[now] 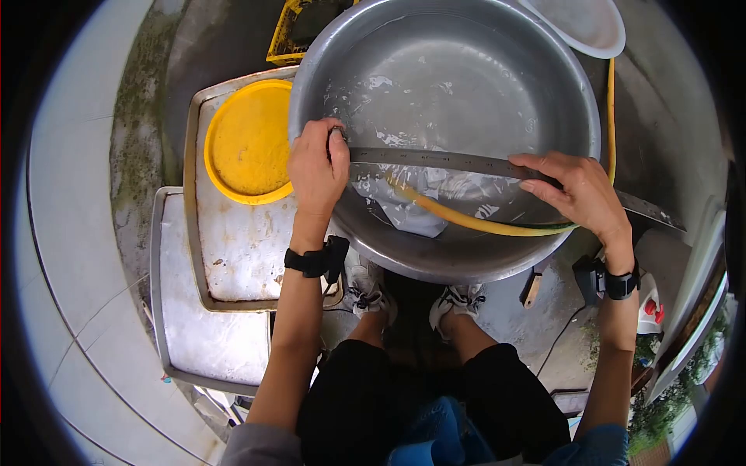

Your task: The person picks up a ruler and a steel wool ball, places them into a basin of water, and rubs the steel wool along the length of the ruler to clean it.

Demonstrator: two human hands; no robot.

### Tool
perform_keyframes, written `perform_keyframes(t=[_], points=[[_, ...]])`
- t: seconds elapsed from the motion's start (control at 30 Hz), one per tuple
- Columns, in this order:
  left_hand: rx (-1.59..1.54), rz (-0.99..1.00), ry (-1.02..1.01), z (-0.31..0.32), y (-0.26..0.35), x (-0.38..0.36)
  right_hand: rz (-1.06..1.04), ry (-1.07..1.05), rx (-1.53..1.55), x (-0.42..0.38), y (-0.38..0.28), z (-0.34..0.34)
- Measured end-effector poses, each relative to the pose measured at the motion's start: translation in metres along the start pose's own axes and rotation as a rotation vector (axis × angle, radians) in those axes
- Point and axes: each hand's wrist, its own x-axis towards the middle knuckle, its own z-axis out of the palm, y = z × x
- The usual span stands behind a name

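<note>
A long steel ruler [435, 160] with printed markings spans a large metal basin [581, 101] from side to side. My left hand [317, 167] is closed around its left end near the basin's rim; something small and dark shows at the fingertips. My right hand [575, 186] pinches the ruler between thumb and fingers, and its far end sticks out past the rim on the right. Below the ruler, a yellow hose [474, 224] curves into the water in the basin. A whitish cloth-like thing [420, 221] lies under the water.
Two metal trays [233, 268] lie on the left, one overlapping the other, with a round yellow lid [249, 144] on top. A yellow crate [281, 35] and a white bowl [587, 23] stand behind. A wooden-handled tool [532, 290] lies on the floor near my feet.
</note>
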Motion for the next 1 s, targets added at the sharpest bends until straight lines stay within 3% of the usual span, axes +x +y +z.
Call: perform_keyframes(t=[0.1,0.17,0.23,0.4,0.63,0.7,0.73,0.9,0.97,1.0], points=[[0.006,-0.092,0.014,-0.008,-0.011,-0.006,0.029,-0.159,-0.169,0.025,-0.003,-0.012],[-0.005,-0.049,0.113,-0.007,-0.015,-0.007,-0.004,-0.077,-0.166,0.044,-0.001,0.001],[-0.057,-0.296,0.104,-0.013,-0.019,-0.016,-0.121,0.1,-0.256,0.069,0.012,0.018],[-0.022,-0.43,0.152,-0.026,-0.048,-0.033,-0.226,0.233,-0.305,0.134,0.008,0.058],[0.058,-0.657,0.151,-0.015,-0.095,-0.053,-0.214,0.163,-0.348,0.203,0.006,0.103],[0.044,-0.705,0.151,-0.012,-0.109,-0.061,-0.317,0.412,-0.323,0.204,0.0,0.11],[0.066,-0.737,0.146,-0.01,-0.117,-0.066,-0.325,0.403,-0.323,0.201,-0.005,0.111],[0.038,-0.787,0.039,-0.021,-0.141,-0.079,0.409,0.409,0.622,0.161,0.003,0.143],[0.177,-0.717,0.126,-0.027,-0.147,-0.083,0.788,0.364,0.886,0.141,0.027,0.162],[0.128,-0.675,0.273,-0.041,-0.128,-0.076,0.994,0.329,0.996,0.127,0.031,0.165]])
